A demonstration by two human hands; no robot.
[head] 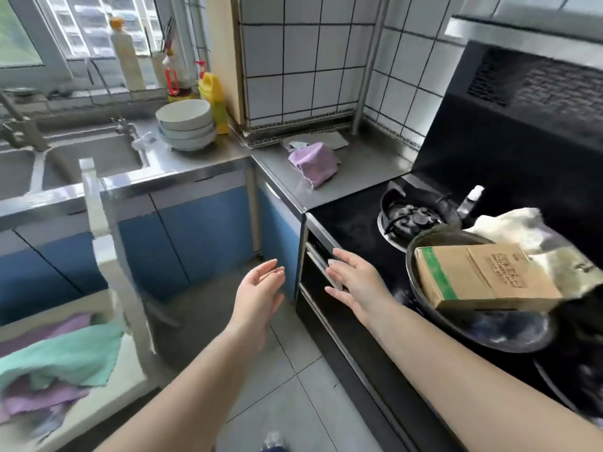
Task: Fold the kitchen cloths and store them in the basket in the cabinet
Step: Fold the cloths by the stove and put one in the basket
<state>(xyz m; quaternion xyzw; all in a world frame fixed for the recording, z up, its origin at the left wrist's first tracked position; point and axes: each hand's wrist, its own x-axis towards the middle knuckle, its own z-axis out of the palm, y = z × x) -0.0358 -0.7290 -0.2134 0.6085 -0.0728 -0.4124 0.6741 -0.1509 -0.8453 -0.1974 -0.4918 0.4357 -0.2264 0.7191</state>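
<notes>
Cloths (55, 363) heaped near left; purple cloth (314, 163) far on counter. Left hand (261, 288) and right hand (354, 283), fingers straight, empty; next, probably reach it.

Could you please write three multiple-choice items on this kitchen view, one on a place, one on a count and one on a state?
1. Where does the purple cloth lie?
A. in the sink
B. on the steel counter in the corner, left of the stove
C. in the pan

2. How many bowls make up the stack of bowls beside the sink?
A. one
B. three
C. six

3. What is the state of the left hand?
A. open and holding nothing
B. gripping a cloth
C. holding a bowl

Answers:
1 B, the cloth sits crumpled on the counter below the tiled wall.
2 B, three rims show one above another.
3 A, its fingers are straight and nothing is in it; the right hand is open too, by the stove front.
</notes>
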